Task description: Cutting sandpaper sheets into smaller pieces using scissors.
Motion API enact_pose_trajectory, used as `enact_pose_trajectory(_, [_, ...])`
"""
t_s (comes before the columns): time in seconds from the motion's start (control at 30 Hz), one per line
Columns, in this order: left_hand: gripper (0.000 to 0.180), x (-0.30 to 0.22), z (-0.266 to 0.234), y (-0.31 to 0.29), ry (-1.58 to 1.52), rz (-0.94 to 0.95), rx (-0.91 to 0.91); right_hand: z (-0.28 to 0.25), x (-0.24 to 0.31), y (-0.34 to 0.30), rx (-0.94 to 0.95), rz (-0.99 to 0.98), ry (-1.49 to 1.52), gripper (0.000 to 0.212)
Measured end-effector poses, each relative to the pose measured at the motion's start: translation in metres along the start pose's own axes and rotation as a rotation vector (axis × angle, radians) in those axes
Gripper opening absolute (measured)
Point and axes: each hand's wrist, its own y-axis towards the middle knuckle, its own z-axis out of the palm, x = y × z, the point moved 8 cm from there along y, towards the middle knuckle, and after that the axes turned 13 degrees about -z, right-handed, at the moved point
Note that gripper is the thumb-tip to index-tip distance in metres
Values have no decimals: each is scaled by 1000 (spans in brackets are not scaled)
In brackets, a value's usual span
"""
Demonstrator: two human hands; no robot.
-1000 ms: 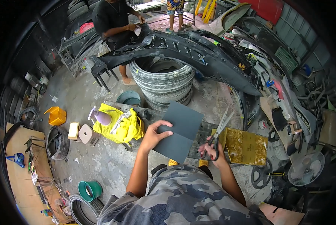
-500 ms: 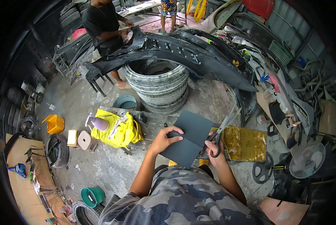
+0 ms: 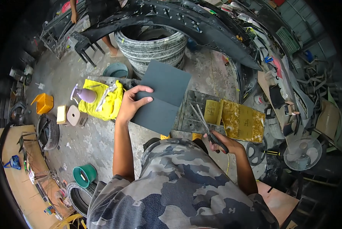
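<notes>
So I've got the dark grey sheet point(image 3: 161, 97) up in the air over the floor, left hand point(image 3: 132, 104) clamped on its left edge. Right hand point(image 3: 221, 140) is wrapped around the scissors point(image 3: 205, 124), blades apart, just beside the yellow packet point(image 3: 237, 119).

The left hand point(image 3: 131, 104) holds a dark grey sheet point(image 3: 161, 97). The right hand point(image 3: 221, 142), at its four o'clock, holds scissors point(image 3: 205, 124).

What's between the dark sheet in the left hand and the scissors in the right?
In the head view, only a grey perforated metal plate on the floor lies between the dark sheet and the scissors.
</notes>
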Motion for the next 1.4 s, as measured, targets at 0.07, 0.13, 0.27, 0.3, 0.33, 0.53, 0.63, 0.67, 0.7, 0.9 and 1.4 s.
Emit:
enact_pose_trajectory(0.07, [23, 2, 5, -3, 25, -18, 56, 10, -1, -7, 87, 69, 83, 43])
enact_pose_trajectory(0.13, [23, 1, 11, -4, 51, -16, 85, 14, 15, -9, 137, 73, 41, 41])
enact_pose_trajectory(0.27, [22, 0, 28, -3, 168, 14, 162, 16, 18, -1, 168, 137, -45, 49])
enact_pose_trajectory(0.3, [22, -1, 34, -4, 199, 14, 196, 15, 23, 2, 194, 75, -171, 54])
enact_pose_trajectory(0.33, [22, -1, 38, -5, 197, -17, 217, 15, 27, 5, 218, 11, -298, 59])
enact_pose_trajectory(0.53, [23, -9, 53, -6, 262, 31, 262, 19, 35, 11, 255, -44, -331, 57])
enact_pose_trajectory(0.63, [23, -10, 56, -10, 295, 48, 269, 28, 59, 15, 279, -63, -380, 50])
enact_pose_trajectory(0.67, [22, -9, 58, -10, 294, 31, 279, 28, 61, 15, 287, -20, -376, 51])
enact_pose_trajectory(0.7, [22, -10, 59, -11, 290, 28, 277, 28, 55, 16, 290, -17, -375, 51])
enact_pose_trajectory(0.9, [22, -8, 64, -10, 290, -9, 282, 26, 50, 19, 242, 23, -250, 65])
enact_pose_trajectory(1.4, [35, 25, 29, 1, -279, -211, 266, -20, -6, -12, 66, 20, -171, 70])
